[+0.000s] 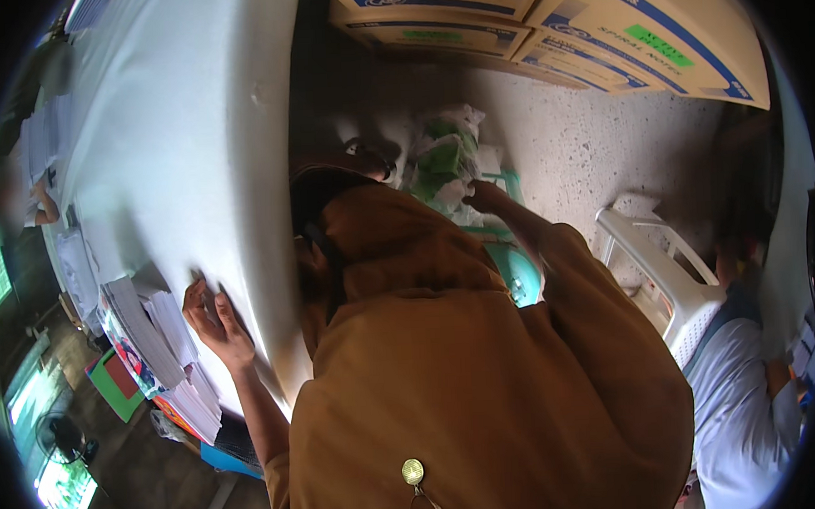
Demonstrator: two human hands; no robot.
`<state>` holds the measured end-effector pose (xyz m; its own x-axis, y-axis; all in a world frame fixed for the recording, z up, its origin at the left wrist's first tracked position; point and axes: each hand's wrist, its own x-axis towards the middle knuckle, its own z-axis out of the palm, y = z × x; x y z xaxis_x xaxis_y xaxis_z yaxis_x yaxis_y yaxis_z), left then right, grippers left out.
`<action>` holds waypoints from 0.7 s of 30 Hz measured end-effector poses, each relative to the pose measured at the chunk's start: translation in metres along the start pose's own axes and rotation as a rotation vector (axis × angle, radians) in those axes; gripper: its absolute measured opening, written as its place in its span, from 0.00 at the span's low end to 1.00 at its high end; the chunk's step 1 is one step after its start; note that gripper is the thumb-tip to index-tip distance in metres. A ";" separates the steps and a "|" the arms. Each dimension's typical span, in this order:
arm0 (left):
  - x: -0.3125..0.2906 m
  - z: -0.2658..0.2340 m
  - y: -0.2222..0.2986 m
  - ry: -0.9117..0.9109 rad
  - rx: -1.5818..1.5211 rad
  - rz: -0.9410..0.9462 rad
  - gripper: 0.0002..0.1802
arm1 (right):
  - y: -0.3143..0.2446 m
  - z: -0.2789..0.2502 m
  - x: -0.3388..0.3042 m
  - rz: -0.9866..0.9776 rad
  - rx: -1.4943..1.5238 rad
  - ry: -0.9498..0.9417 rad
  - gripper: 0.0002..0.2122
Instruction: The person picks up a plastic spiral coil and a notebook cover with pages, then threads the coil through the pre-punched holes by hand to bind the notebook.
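My left hand (218, 325) lies on the edge of a white-topped table (184, 128), its fingers apart and holding nothing. Lower down, past the table's side, my right hand (487, 197) pinches the edge of a crumpled clear plastic bag (442, 162) with green and white contents. What exactly is inside the bag I cannot make out. Under and beside it shows a teal plastic item (518, 275), partly hidden by my brown sleeve and top. A dark, shiny item (381, 162) lies left of the bag, mostly in shadow.
Cardboard boxes (629, 22) are stacked against the speckled floor (566, 138) ahead. A white plastic chair (668, 275) stands at the right, beside a person in a light shirt (737, 413). Stacked books and papers (147, 334) line the table's left side; a fan (61, 437) stands beyond.
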<state>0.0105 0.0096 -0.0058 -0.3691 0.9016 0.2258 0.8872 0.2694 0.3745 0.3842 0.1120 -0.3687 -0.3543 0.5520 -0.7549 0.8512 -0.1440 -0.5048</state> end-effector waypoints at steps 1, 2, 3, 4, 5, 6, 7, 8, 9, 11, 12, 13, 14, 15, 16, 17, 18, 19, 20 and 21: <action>-0.002 -0.002 -0.002 -0.010 0.010 -0.007 0.21 | -0.008 -0.006 -0.005 -0.021 0.015 0.011 0.26; -0.004 -0.003 -0.003 0.005 0.011 -0.009 0.21 | -0.016 -0.013 -0.015 -0.021 0.017 0.000 0.26; -0.005 -0.003 -0.005 0.020 0.011 -0.008 0.21 | -0.023 -0.020 -0.027 -0.055 0.073 0.006 0.25; -0.007 -0.002 -0.006 0.022 -0.011 -0.020 0.21 | -0.030 -0.029 -0.042 -0.087 0.130 0.016 0.23; -0.009 -0.003 -0.006 0.020 -0.006 -0.024 0.21 | -0.041 -0.040 -0.063 -0.088 0.130 0.009 0.23; -0.010 -0.005 -0.006 0.022 0.015 -0.028 0.21 | -0.053 -0.049 -0.088 -0.123 0.022 0.013 0.23; -0.009 -0.006 -0.006 0.021 0.032 -0.024 0.20 | -0.059 -0.051 -0.114 -0.151 -0.081 0.023 0.23; -0.008 -0.005 -0.008 0.021 0.034 -0.013 0.20 | -0.061 -0.047 -0.134 -0.158 -0.169 0.042 0.22; -0.009 -0.002 -0.013 0.035 0.012 0.024 0.19 | -0.060 -0.040 -0.152 -0.166 -0.259 0.062 0.21; -0.009 -0.001 -0.012 0.048 -0.011 0.066 0.19 | -0.056 -0.028 -0.169 -0.260 -0.275 0.269 0.18; -0.009 -0.002 -0.011 0.044 0.002 0.040 0.18 | -0.056 -0.025 -0.169 -0.285 -0.266 0.325 0.17; -0.009 -0.002 -0.009 0.039 0.013 0.015 0.18 | -0.057 -0.024 -0.172 -0.306 -0.257 0.383 0.15; -0.009 -0.002 -0.009 0.041 0.012 0.023 0.18 | -0.055 -0.023 -0.171 -0.306 -0.253 0.390 0.15; -0.010 -0.002 -0.010 0.042 0.006 0.012 0.18 | -0.053 -0.022 -0.170 -0.309 -0.251 0.417 0.15; -0.010 -0.002 -0.011 0.045 -0.001 0.002 0.18 | -0.052 -0.021 -0.168 -0.312 -0.249 0.444 0.14; -0.011 -0.002 -0.012 0.051 -0.002 0.008 0.18 | -0.051 -0.019 -0.168 -0.315 -0.248 0.452 0.14; -0.013 -0.002 -0.014 0.057 -0.005 0.010 0.18 | -0.051 -0.017 -0.169 -0.321 -0.250 0.448 0.14; -0.013 -0.002 -0.013 0.064 -0.010 0.012 0.18 | -0.051 -0.018 -0.169 -0.327 -0.253 0.446 0.14; -0.012 -0.001 -0.012 0.073 -0.013 0.017 0.18 | -0.051 -0.018 -0.169 -0.330 -0.255 0.456 0.14; -0.011 0.001 -0.010 0.068 -0.032 0.017 0.18 | -0.051 -0.019 -0.169 -0.311 -0.256 0.437 0.14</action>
<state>0.0057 -0.0026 -0.0129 -0.3734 0.8803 0.2927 0.8844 0.2425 0.3989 0.4081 0.0417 -0.2071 -0.4558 0.8312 -0.3183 0.8188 0.2513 -0.5161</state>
